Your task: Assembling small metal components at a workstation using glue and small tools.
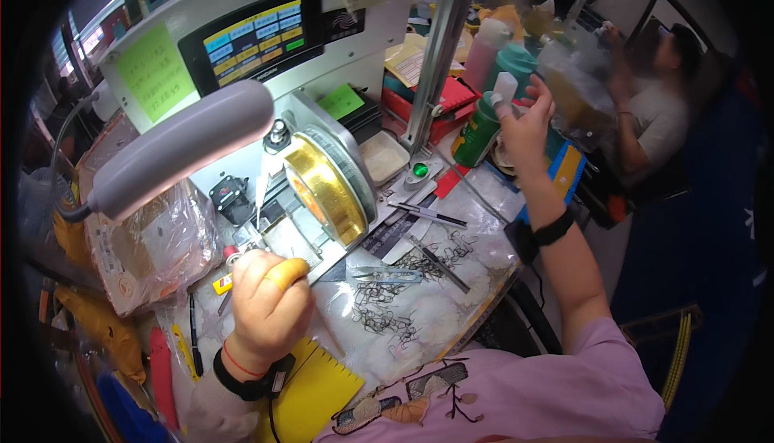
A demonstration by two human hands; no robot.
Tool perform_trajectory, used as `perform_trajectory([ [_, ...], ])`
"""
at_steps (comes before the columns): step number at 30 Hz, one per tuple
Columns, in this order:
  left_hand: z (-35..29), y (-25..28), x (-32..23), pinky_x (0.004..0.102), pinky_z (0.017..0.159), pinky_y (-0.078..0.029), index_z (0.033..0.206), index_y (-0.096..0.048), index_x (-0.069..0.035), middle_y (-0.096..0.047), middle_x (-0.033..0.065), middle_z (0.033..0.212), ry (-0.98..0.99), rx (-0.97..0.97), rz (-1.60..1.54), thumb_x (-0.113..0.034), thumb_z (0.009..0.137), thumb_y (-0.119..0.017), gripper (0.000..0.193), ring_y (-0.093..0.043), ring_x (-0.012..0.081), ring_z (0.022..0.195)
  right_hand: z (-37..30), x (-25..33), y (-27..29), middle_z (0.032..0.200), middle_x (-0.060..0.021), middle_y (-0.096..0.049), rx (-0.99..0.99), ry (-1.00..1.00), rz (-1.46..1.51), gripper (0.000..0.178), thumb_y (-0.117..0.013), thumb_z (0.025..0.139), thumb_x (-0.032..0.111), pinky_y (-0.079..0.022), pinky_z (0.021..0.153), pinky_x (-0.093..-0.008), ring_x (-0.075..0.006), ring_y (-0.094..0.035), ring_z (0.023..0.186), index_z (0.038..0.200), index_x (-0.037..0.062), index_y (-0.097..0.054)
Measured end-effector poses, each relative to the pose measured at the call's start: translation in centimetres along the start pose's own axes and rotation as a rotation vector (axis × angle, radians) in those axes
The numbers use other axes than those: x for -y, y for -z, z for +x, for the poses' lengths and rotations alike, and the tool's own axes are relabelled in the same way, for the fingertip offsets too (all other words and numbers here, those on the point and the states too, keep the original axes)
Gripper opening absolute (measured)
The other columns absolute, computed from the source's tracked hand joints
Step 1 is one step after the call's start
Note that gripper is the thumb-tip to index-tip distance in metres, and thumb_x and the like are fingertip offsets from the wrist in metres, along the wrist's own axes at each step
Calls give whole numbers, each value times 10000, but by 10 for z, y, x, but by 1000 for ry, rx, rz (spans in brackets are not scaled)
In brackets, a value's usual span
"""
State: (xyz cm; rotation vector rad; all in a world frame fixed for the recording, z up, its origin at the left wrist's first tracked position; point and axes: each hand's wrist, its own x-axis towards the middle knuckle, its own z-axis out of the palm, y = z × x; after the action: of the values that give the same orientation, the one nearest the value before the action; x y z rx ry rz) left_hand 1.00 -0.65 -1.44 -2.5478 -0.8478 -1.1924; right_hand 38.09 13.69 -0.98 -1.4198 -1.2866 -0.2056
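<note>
My left hand, a yellow finger cover on one finger, is closed in front of the machine with the gold-rimmed wheel. Its fingertips point down at the small metal work area; whatever they pinch is hidden. Beside them is a small red-tipped part. On the right, my right hand is raised beside a green bottle. Its fingers are apart and slightly curled, and the thumb is close to a white cap-like piece above the bottle. Whether the thumb touches that piece, I cannot tell.
Many thin dark wire pieces lie scattered on the table around tweezers. A grey lamp hangs over the left side. Behind stands a panel with a touchscreen. A yellow notepad lies near me. Another person sits at right.
</note>
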Motion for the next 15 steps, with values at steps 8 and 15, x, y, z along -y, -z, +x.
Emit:
perform_trajectory([
  [8,-8,-15,1,400,730,-428,782,-581,-42,-606,81,888,91,-124,17,45,587,-706,248,-566,254,771,9,25,17,1128,-94,-543,59,171,529,375,-646,864,225,-475,821,-283,-173,-547,960,1165,4,-613],
  [15,-15,-5,1,380,719,-410,827,-632,-48,-551,57,870,121,-162,88,-5,607,-731,246,-540,231,760,-93,159,23,919,-109,-609,707,365,911,304,-630,841,336,-461,697,-330,-254,-587,819,860,32,-631],
])
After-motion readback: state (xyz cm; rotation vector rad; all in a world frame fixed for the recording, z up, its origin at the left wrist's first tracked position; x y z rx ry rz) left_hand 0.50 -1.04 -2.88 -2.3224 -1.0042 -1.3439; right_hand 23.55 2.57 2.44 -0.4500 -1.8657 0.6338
